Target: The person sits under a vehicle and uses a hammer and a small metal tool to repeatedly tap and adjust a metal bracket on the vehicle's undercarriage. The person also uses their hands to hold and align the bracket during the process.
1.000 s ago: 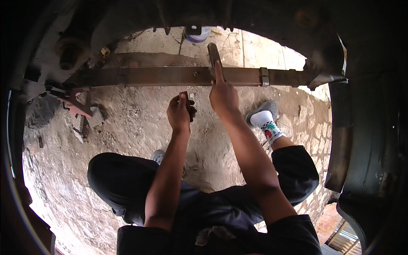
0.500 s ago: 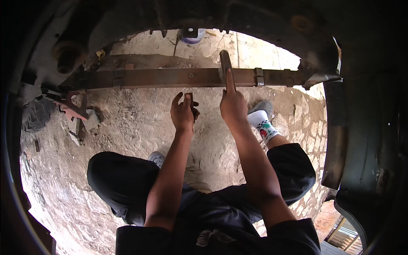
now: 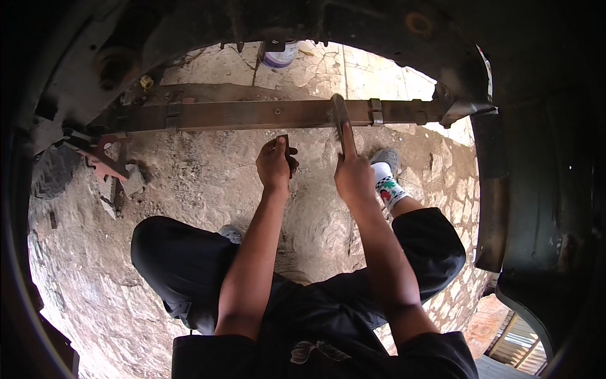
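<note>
My right hand (image 3: 355,180) is closed round a long, flat, dark metal bar with a rounded tip (image 3: 341,114), index finger laid along it. The bar's far end overlaps a brown leaf spring (image 3: 246,115) that runs across in front of me; whether they touch I cannot tell. Metal clips band the spring near both ends, and a small round bolt sits near its middle. Nearer to me and left of the bar, my left hand (image 3: 274,165) grips a small dark brown flat piece (image 3: 286,145) between thumb and fingers. The lower part of that piece is hidden.
Dark vehicle bodywork (image 3: 379,38) arches over the far side, with a dark panel (image 3: 536,208) at right. A reddish metal stand (image 3: 107,161) and broken blocks (image 3: 132,180) are at left. Beyond the spring stands a white and purple tub (image 3: 279,55). Rough stone ground lies below.
My right hand and the bar have come back slightly toward me, the bar's tip now lower over the spring. My left hand's fingers have curled closer round the small piece. The view has shifted slightly.
</note>
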The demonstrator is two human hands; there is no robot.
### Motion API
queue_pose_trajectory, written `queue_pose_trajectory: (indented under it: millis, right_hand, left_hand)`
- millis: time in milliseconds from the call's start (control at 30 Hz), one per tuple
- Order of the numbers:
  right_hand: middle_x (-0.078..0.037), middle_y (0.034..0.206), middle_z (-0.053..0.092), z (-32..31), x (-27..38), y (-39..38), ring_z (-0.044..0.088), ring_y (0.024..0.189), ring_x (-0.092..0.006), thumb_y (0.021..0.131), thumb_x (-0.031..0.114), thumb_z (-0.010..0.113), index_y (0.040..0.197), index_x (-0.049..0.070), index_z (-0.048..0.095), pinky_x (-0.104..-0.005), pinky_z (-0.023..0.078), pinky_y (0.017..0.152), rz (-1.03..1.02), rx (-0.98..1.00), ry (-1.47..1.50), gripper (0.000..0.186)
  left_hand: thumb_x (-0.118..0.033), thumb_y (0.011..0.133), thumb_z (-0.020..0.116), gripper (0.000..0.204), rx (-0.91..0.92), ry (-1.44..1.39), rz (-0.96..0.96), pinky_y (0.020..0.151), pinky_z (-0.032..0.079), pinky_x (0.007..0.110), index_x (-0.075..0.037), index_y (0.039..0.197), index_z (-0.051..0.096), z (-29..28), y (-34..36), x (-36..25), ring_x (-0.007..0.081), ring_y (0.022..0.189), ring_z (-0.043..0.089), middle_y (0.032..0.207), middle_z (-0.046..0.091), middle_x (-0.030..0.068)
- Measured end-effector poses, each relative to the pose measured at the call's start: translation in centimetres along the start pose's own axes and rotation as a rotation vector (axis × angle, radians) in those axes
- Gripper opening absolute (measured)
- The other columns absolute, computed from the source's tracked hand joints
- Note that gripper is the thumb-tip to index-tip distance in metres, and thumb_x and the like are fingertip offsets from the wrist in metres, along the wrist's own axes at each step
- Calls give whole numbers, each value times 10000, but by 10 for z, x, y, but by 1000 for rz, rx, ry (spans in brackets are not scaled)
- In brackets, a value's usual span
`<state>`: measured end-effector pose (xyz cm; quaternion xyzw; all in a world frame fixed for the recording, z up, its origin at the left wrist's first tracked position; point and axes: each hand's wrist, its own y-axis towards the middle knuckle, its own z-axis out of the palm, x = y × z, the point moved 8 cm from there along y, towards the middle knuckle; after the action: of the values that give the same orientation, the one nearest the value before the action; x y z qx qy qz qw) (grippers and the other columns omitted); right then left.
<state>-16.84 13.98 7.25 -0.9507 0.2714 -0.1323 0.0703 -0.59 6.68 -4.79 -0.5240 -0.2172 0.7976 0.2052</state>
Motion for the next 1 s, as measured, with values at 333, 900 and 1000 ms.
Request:
queue_pose_trajectory:
  millis: [333,900,1000]
  right_hand:
    - [-302,1014,671,-5,8,31,705,887,-474,975,107,493,1620,291,148,-567,573,754,30,-82,-89,754]
    - [-292,896,697,-25,-54,-4,706,820,-473,990,128,506,1631,280,20,-570,560,725,96,-149,-223,819]
    - [-289,895,700,-24,-54,-10,709,812,-467,987,130,506,1632,276,17,-563,568,730,140,-84,-227,823]
  left_hand:
    - [-256,1047,572,294,-52,-23,54,374,379,280,9,1140,659,-27,9,-6,131,445,556,780,691,103]
    - [-255,1056,553,282,-3,-109,41,409,394,278,-8,1169,628,-16,7,-12,133,483,554,815,666,94]
    - [-239,1062,529,266,-2,-152,-11,428,411,284,-17,1158,638,-9,1,-2,140,514,568,811,661,91]
